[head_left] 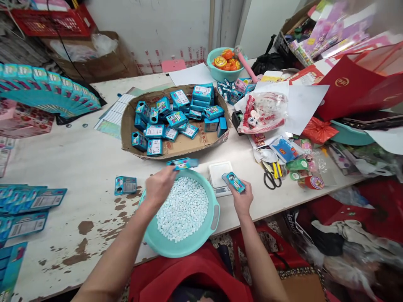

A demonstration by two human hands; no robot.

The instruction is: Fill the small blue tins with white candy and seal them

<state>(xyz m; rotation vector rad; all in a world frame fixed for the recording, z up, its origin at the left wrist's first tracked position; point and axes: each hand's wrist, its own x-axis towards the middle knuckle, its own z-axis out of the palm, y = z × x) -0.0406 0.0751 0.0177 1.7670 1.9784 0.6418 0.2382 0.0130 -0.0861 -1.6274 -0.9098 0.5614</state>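
My left hand (160, 184) is closed on the end of a blue packet (183, 163), slightly blurred, above the back rim of a teal basin (214, 216). Many small pale candies (182, 209) fill the basin. To its right, my right hand (243, 195) grips a small blue box (235, 182) with a dark round hole, beside a white scale (220, 174). Behind the basin, a cardboard tray (185, 147) holds several blue boxes (155, 131). One more blue box (125, 185) lies on the table left of my left hand.
Blue cards (34, 199) and a fanned row of blue packs (40, 82) lie at the left. Scissors (272, 178), tape rolls (299, 164) and plastic bags (264, 111) clutter the right. Orange toys sit in a bowl (217, 72) at the back.
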